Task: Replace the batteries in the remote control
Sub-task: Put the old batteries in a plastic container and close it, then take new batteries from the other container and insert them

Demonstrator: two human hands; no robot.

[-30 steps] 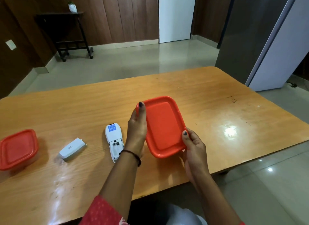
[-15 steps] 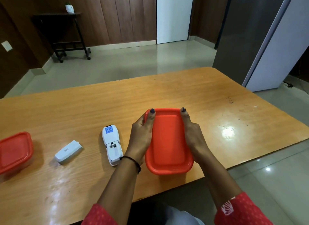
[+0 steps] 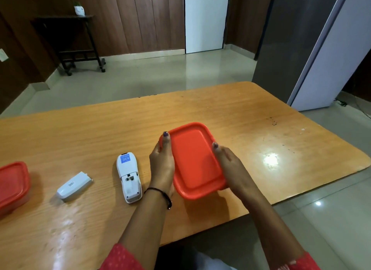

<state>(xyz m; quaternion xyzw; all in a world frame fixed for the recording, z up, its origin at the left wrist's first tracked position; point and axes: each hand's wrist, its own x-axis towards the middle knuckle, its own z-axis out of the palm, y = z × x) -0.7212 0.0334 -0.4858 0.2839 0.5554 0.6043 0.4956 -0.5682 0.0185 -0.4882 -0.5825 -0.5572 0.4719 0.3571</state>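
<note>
A white remote control (image 3: 128, 175) lies face down on the wooden table (image 3: 230, 117), its battery compartment open and showing no batteries. Its loose white battery cover (image 3: 74, 186) rests to the left of it. Just right of the remote stands a red-lidded rectangular container (image 3: 193, 159). My left hand (image 3: 162, 164) grips the container's left side with the thumb on the lid's far corner. My right hand (image 3: 228, 165) presses against its right side, thumb on the lid's edge. What the container holds is hidden.
A second red-lidded container (image 3: 12, 184) sits at the table's left edge. Beyond the table is tiled floor, a dark wheeled side table (image 3: 80, 42) with a small plant pot, a white door (image 3: 204, 20) and a grey cabinet (image 3: 291, 38) at right.
My right hand moved from the container's near corner up along its right side. The container was turned between both hands and now sits slightly angled.
</note>
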